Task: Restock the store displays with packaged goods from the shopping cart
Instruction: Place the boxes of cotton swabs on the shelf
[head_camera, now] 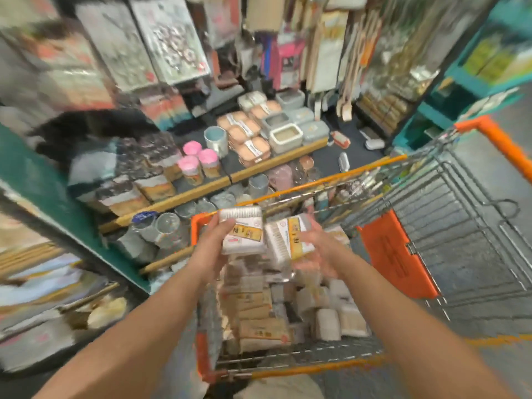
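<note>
My left hand grips 1 clear pack of cotton swabs by its left edge, fingers curled round it. My right hand holds a second swab pack from below; blur hides whether those fingers curl or lie flat, so I cannot tell. Both packs hang over the shopping cart, above a heap of similar packs. Beyond stands the shelf with pink-lidded jars.
</note>
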Demonstrator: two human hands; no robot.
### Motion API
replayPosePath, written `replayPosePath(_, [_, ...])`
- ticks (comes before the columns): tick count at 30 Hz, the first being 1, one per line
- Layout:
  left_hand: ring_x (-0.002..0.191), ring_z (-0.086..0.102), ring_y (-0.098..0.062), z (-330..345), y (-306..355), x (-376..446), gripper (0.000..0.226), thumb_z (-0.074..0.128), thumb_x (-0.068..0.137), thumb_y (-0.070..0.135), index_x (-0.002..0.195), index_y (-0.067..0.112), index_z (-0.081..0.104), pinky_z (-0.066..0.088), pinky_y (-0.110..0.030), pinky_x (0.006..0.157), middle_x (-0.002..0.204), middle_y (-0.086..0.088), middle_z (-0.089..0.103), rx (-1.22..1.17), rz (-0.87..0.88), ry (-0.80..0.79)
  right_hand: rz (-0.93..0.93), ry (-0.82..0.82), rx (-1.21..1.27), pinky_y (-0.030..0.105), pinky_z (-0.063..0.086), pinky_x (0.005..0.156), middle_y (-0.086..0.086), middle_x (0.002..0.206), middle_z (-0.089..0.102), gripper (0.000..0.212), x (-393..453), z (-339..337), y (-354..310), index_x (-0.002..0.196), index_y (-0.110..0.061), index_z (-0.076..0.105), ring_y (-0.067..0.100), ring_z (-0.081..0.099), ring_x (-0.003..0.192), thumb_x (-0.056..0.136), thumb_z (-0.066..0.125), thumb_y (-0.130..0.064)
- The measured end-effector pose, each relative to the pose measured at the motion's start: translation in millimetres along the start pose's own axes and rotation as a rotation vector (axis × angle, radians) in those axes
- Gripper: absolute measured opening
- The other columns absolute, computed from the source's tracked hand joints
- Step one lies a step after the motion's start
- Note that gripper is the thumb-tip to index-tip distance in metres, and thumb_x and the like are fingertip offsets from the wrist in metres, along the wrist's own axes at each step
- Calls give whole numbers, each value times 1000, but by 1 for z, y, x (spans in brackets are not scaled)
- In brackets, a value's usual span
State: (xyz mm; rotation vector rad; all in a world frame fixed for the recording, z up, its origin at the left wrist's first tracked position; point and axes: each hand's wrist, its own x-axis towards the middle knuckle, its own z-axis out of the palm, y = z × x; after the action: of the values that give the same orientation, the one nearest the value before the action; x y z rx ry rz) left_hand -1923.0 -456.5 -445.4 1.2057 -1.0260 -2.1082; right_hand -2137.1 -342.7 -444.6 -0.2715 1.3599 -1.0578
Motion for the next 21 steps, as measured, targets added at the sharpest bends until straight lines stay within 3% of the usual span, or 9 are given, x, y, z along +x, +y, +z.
replayPosePath(2, [81, 69, -16, -33, 23, -30, 16, 51, 100, 22, 113, 29, 56, 52, -30, 67, 100, -2, 71, 9, 44, 25, -81, -37, -43, 36, 59, 62, -1, 112, 66, 34, -14, 59, -2, 125, -27, 52, 20, 67, 90, 93, 62, -20])
replayPosePath(5, [89, 70, -19, -91, 59, -81, 29, 55, 98, 29, 127, 35, 53, 52, -35, 75, 103, 2, 74, 48, 141, 39, -194, 26, -90, 40, 51, 81, 16, 124, 62, 71, -27, 147, 4, 129, -7, 55, 29, 62, 104, 67, 77, -35])
replayPosePath(6, [85, 70, -17, -115, 68, -97, 29, 55, 98, 27, 126, 33, 54, 52, -34, 71, 97, 4, 75, 48, 177, 57, -227, 41, -66, 39, 50, 77, 20, 119, 64, 64, -34, 177, 8, 126, -2, 58, 29, 63, 97, 72, 75, -32])
replayPosePath(8, [79, 70, -15, -167, 89, -138, 25, 57, 97, 23, 121, 26, 56, 51, -32, 66, 93, 2, 74, 53, 275, 85, -283, 37, -5, 38, 53, 71, 19, 99, 70, 27, -44, 239, 17, 105, -3, 71, 27, 66, 77, 87, 66, -22])
replayPosePath(10, [82, 70, -17, -216, 108, -179, 22, 59, 93, 21, 115, 22, 57, 54, -32, 66, 100, -5, 71, 40, 366, 115, -339, 11, 35, 43, 54, 79, 17, 96, 74, 25, -54, 296, 25, 97, -5, 75, 27, 69, 78, 86, 69, -27])
replayPosePath(12, [79, 70, -14, -263, 120, -218, 19, 58, 94, 22, 113, 22, 55, 55, -28, 62, 104, -7, 67, 9, 419, 163, -383, -53, 83, 39, 54, 77, 12, 94, 75, 24, -68, 351, 35, 96, -7, 75, 24, 70, 82, 85, 71, -28])
replayPosePath(14, [80, 70, -14, -297, 130, -253, 30, 60, 92, 25, 122, 22, 52, 54, -31, 69, 104, -6, 68, -19, 444, 200, -402, -132, 60, 31, 55, 66, 8, 93, 75, 33, -78, 399, 42, 114, -5, 67, 21, 71, 82, 85, 69, -21])
replayPosePath(16, [91, 70, -19, -325, 140, -289, 52, 64, 86, 30, 134, 22, 47, 54, -38, 76, 112, -7, 69, -39, 489, 226, -407, -230, -13, 33, 56, 65, 10, 104, 72, 48, -93, 445, 49, 131, -5, 51, 22, 71, 89, 87, 68, -11])
replayPosePath(21, [97, 70, -23, -378, 184, -372, 44, 62, 84, 32, 126, 19, 55, 55, -35, 76, 112, -7, 71, 14, 690, 304, -433, -501, -164, 41, 57, 72, 9, 119, 68, 61, -129, 540, 41, 141, -28, 40, 27, 69, 99, 91, 60, 1])
